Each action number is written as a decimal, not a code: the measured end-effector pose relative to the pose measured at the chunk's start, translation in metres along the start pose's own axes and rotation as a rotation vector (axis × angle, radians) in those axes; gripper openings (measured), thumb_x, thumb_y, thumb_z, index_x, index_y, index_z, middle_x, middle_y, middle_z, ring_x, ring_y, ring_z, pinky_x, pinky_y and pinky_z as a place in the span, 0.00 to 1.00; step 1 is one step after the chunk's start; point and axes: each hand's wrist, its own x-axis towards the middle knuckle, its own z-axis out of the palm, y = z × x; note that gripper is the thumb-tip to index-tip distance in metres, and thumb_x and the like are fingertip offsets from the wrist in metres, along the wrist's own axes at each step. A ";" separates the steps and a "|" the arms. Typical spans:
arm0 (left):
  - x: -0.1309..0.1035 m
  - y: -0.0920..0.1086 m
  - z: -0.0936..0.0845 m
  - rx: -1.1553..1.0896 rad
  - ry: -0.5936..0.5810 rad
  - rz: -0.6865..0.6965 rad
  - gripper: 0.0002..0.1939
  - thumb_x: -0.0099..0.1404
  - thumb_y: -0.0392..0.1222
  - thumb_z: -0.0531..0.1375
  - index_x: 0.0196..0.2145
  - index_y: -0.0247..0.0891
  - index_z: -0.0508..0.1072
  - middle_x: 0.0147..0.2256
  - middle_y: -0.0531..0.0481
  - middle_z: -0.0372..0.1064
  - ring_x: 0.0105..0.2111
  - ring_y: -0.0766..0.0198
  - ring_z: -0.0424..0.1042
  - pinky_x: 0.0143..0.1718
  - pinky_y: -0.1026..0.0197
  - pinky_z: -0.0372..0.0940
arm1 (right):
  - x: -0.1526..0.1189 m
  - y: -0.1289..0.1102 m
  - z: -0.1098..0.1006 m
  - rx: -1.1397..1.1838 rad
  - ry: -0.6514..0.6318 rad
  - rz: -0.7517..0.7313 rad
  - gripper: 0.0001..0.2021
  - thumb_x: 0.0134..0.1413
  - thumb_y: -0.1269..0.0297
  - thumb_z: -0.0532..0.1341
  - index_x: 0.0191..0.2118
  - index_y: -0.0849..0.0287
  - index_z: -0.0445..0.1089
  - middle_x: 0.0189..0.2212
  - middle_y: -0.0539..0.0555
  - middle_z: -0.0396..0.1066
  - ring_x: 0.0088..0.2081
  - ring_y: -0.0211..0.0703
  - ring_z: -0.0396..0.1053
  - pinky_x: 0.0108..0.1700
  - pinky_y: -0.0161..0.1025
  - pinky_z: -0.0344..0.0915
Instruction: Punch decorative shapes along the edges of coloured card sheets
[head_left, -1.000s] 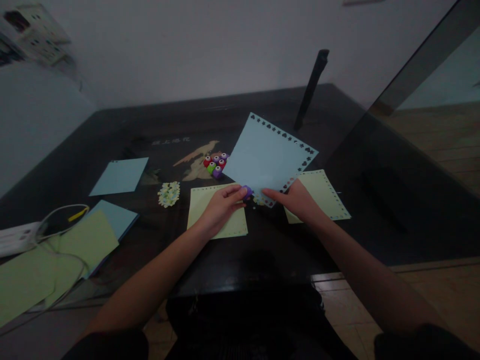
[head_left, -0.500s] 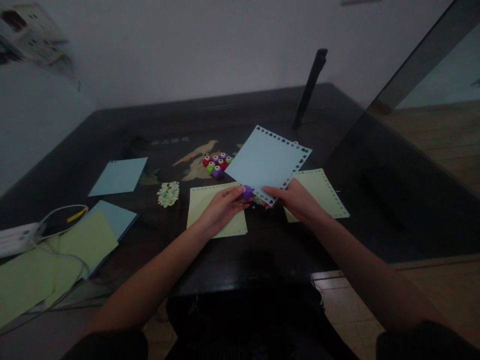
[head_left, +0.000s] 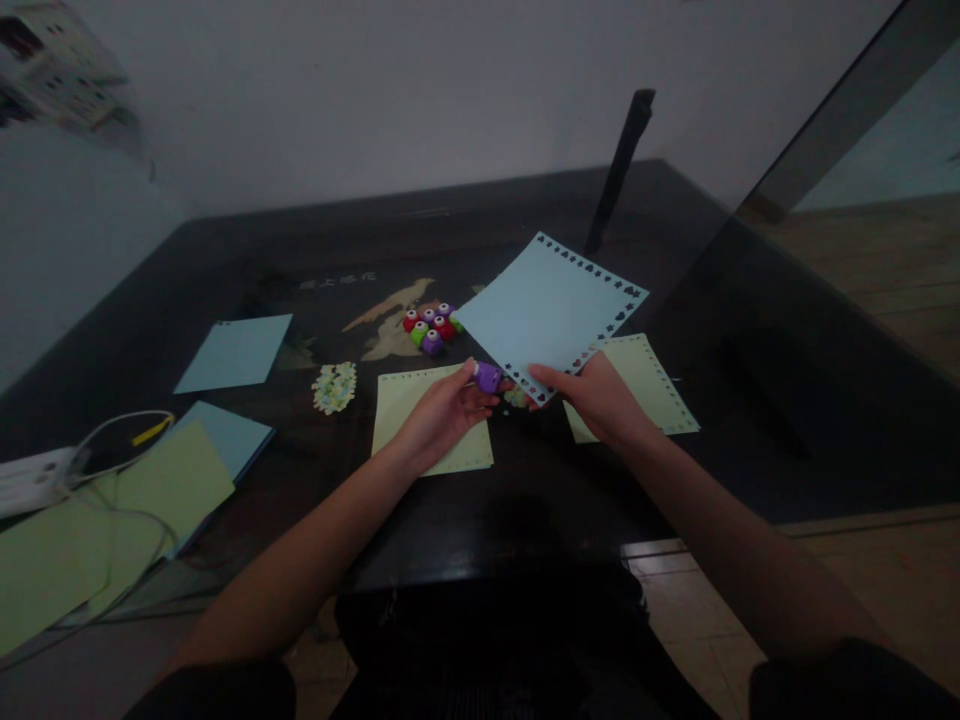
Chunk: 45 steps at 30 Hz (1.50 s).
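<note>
My left hand (head_left: 447,416) holds a small purple paper punch (head_left: 487,377) between thumb and fingers. Pinched in my right hand (head_left: 592,392) is a light blue sheet (head_left: 551,305), raised and tilted, with small cut-out shapes along its top, right and lower edges. The punch is beside the sheet's lower corner. Beneath my left hand lies a pale green sheet (head_left: 394,405) with a punched border; another green sheet (head_left: 637,375) lies partly behind my right hand. Small paper cut-outs (head_left: 515,397) show between the hands.
Several coloured punches (head_left: 431,328) are grouped mid-table. A pile of paper bits (head_left: 334,388) lies left of them. Blue paper (head_left: 236,352), stacked sheets (head_left: 176,480), a cable and a white power strip (head_left: 37,480) are at left. A black upright bar (head_left: 621,170) stands at the back.
The blue sheet has shifted up and right with my right hand. The purple punch now shows more fully in my left hand, farther from the sheet's corner.
</note>
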 end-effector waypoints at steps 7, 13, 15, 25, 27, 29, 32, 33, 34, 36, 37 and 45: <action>-0.001 0.000 0.001 -0.035 -0.063 -0.055 0.19 0.68 0.48 0.50 0.36 0.31 0.75 0.32 0.43 0.75 0.27 0.69 0.72 0.30 0.68 0.66 | 0.003 0.003 -0.003 -0.063 0.041 -0.090 0.24 0.42 0.60 0.66 0.48 0.59 0.68 0.42 0.58 0.73 0.44 0.51 0.71 0.44 0.47 0.71; -0.001 0.001 0.001 -0.038 -0.069 -0.068 0.19 0.68 0.50 0.51 0.37 0.31 0.75 0.32 0.42 0.75 0.26 0.69 0.71 0.31 0.67 0.65 | 0.002 0.003 -0.002 -0.026 0.068 -0.113 0.26 0.41 0.61 0.67 0.51 0.57 0.66 0.43 0.57 0.73 0.45 0.51 0.70 0.49 0.48 0.68; -0.001 0.001 0.002 -0.033 -0.074 -0.066 0.19 0.67 0.50 0.52 0.37 0.31 0.75 0.32 0.42 0.75 0.26 0.69 0.71 0.31 0.67 0.65 | 0.002 0.003 -0.002 -0.042 0.075 -0.135 0.26 0.42 0.61 0.66 0.51 0.58 0.66 0.43 0.57 0.73 0.46 0.51 0.70 0.50 0.48 0.67; -0.008 -0.008 0.004 0.102 -0.148 0.033 0.15 0.59 0.48 0.62 0.38 0.34 0.71 0.35 0.43 0.75 0.29 0.67 0.72 0.33 0.66 0.64 | 0.000 0.006 0.002 -0.132 0.160 -0.111 0.14 0.45 0.55 0.64 0.35 0.59 0.68 0.25 0.53 0.69 0.26 0.41 0.66 0.24 0.38 0.64; -0.011 -0.009 0.006 0.147 -0.180 0.028 0.16 0.59 0.49 0.62 0.39 0.34 0.71 0.36 0.43 0.75 0.30 0.67 0.72 0.34 0.65 0.64 | -0.002 0.004 0.004 -0.149 0.179 -0.102 0.13 0.47 0.54 0.63 0.29 0.59 0.67 0.21 0.51 0.66 0.21 0.36 0.61 0.20 0.36 0.59; -0.013 -0.010 0.008 0.198 -0.208 0.025 0.16 0.59 0.49 0.62 0.40 0.35 0.70 0.36 0.43 0.75 0.30 0.67 0.71 0.34 0.64 0.63 | -0.004 0.001 0.006 -0.184 0.216 -0.117 0.12 0.48 0.55 0.62 0.26 0.59 0.65 0.19 0.50 0.64 0.19 0.35 0.58 0.20 0.36 0.57; -0.015 -0.011 0.011 0.258 -0.230 0.026 0.16 0.59 0.49 0.62 0.39 0.35 0.70 0.36 0.43 0.75 0.29 0.67 0.71 0.34 0.64 0.62 | -0.008 -0.004 0.009 -0.259 0.257 -0.139 0.13 0.48 0.55 0.61 0.24 0.58 0.63 0.17 0.49 0.63 0.19 0.35 0.59 0.22 0.36 0.59; -0.015 -0.011 0.011 0.268 -0.233 0.027 0.16 0.58 0.50 0.62 0.39 0.36 0.69 0.35 0.44 0.74 0.29 0.67 0.70 0.34 0.64 0.62 | -0.009 -0.005 0.010 -0.280 0.257 -0.146 0.13 0.47 0.55 0.61 0.23 0.58 0.63 0.17 0.49 0.63 0.20 0.36 0.60 0.22 0.36 0.59; -0.015 -0.012 0.012 0.274 -0.233 0.028 0.16 0.58 0.50 0.63 0.39 0.36 0.69 0.35 0.45 0.74 0.29 0.68 0.70 0.34 0.64 0.62 | -0.010 -0.006 0.011 -0.299 0.254 -0.153 0.13 0.47 0.54 0.61 0.23 0.57 0.63 0.16 0.48 0.63 0.20 0.37 0.61 0.23 0.36 0.60; -0.015 -0.012 0.012 0.285 -0.225 0.028 0.17 0.58 0.49 0.63 0.40 0.36 0.69 0.34 0.46 0.74 0.29 0.67 0.70 0.34 0.64 0.62 | -0.012 -0.008 0.012 -0.335 0.239 -0.162 0.13 0.47 0.55 0.61 0.22 0.56 0.63 0.16 0.49 0.63 0.23 0.39 0.64 0.25 0.37 0.61; -0.015 -0.012 0.012 0.289 -0.220 0.029 0.17 0.58 0.49 0.63 0.40 0.36 0.68 0.33 0.46 0.74 0.29 0.67 0.71 0.34 0.64 0.62 | -0.013 -0.009 0.013 -0.350 0.232 -0.166 0.13 0.47 0.55 0.61 0.21 0.56 0.62 0.16 0.49 0.63 0.25 0.41 0.65 0.26 0.37 0.61; -0.014 -0.014 0.010 0.315 -0.229 0.036 0.16 0.59 0.49 0.62 0.40 0.37 0.68 0.34 0.47 0.74 0.29 0.67 0.71 0.34 0.64 0.62 | -0.015 -0.008 0.014 -0.475 0.232 -0.234 0.12 0.48 0.55 0.61 0.21 0.54 0.65 0.17 0.50 0.65 0.29 0.45 0.68 0.34 0.43 0.63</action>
